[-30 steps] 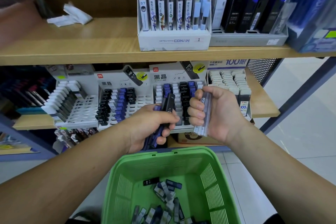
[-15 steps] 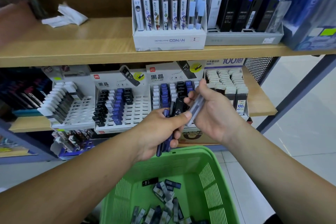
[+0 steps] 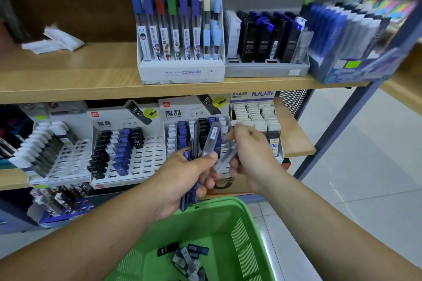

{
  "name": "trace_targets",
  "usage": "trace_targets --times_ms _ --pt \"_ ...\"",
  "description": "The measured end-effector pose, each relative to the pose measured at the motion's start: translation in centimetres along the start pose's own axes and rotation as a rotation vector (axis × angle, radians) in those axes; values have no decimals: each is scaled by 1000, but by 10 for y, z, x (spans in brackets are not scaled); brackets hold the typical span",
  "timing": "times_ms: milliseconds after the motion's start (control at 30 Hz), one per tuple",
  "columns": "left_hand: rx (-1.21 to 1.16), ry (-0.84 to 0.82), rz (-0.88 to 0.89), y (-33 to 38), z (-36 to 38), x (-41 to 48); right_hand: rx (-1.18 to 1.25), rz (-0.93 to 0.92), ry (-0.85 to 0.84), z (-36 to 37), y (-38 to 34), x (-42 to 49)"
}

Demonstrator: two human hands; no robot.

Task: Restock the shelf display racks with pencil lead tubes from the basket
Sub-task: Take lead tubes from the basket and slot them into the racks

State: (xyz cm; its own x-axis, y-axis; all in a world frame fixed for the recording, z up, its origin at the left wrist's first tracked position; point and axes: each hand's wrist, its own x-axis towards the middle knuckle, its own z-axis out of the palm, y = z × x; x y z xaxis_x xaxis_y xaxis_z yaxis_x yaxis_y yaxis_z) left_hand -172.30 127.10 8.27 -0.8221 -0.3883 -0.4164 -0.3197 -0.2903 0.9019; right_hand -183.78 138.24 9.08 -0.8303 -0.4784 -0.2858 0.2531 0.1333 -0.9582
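My left hand (image 3: 182,178) grips a bundle of pencil lead tubes (image 3: 209,141), dark blue and clear, held upright in front of the middle shelf. My right hand (image 3: 250,157) pinches one clear tube (image 3: 225,159) beside that bundle, slanted down to the left. Behind the hands stands a white slotted display rack (image 3: 196,130) with blue, white and black tubes; a second rack (image 3: 127,150) to its left has several open slots. The green basket (image 3: 246,235) below holds several loose tubes (image 3: 189,258).
A third rack (image 3: 52,150) with white-capped tubes sits far left, a box of white-capped tubes (image 3: 255,114) at the right. The upper wooden shelf (image 3: 68,80) carries a Conan lead display (image 3: 180,36), dark lead boxes (image 3: 265,36) and crumpled paper (image 3: 54,41). A blue metal post (image 3: 342,125) and tiled floor lie right.
The view has tilted up, showing more of the upper shelf. My right hand has drawn a clear tube slightly away from the left hand's bundle, which now stands more upright.
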Motion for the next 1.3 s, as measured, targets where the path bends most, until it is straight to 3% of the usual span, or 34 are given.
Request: trace_targets --times_ms 133,267,600,700,833,1300 --pt "-5 90 109 3 8 2 -17 6 -131 -12 0 -6" --pt "21 164 184 5 7 6 -260 -69 -275 -37 -6 -10" --pt "160 137 187 -1 -8 17 -439 -127 -491 -30 0 -12" --pt "109 198 168 3 -22 19 -477 -76 -405 -30 0 -4" --pt "36 316 149 11 -49 21 -340 -42 -180 -32 4 6" --pt "89 87 55 4 -33 16 -37 -130 -84 -19 13 13"
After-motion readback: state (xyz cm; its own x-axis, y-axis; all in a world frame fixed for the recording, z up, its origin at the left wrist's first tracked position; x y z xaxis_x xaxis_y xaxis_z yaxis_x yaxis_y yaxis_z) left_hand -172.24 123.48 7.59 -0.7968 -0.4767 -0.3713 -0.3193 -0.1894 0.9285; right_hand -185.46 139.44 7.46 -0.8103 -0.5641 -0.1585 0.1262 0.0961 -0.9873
